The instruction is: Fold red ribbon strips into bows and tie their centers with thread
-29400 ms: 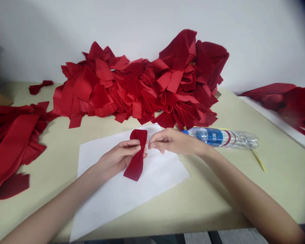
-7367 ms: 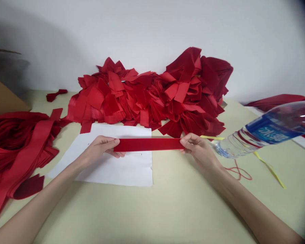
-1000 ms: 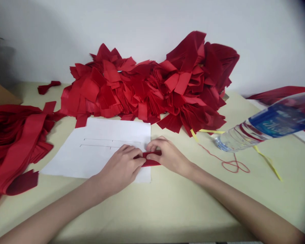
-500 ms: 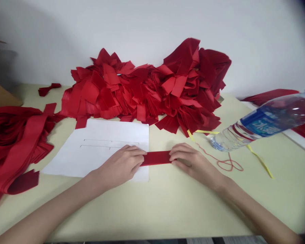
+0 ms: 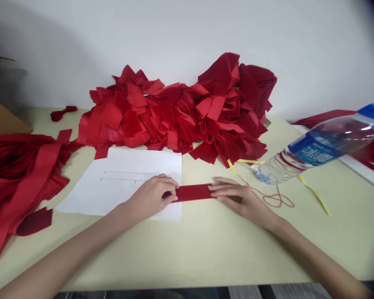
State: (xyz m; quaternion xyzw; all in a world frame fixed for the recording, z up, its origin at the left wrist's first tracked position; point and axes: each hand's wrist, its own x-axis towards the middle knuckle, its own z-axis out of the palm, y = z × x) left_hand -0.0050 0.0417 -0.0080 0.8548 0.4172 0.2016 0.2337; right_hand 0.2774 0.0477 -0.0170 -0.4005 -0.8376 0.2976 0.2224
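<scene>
A short folded red velvet strip (image 5: 193,192) lies flat across the right edge of a white paper sheet (image 5: 124,180) with ruled lines. My left hand (image 5: 152,197) presses its left end, fingers curled over it. Stretched out flat, the fingers of my right hand (image 5: 233,195) rest on the strip's right end. Both hands lie on the pale table (image 5: 205,245).
A big heap of cut red fabric pieces (image 5: 187,112) lies along the wall behind. Long red strips (image 5: 18,174) pile at the left. A plastic water bottle (image 5: 318,149) lies tilted at the right, near a red thread (image 5: 274,199) and yellow ribbon (image 5: 311,191). A cardboard box corner (image 5: 0,120) shows far left.
A second ago both hands were pinched together over the folded strip. My right hand has slid right along it, smoothing it flat; the left stays on the left end.
</scene>
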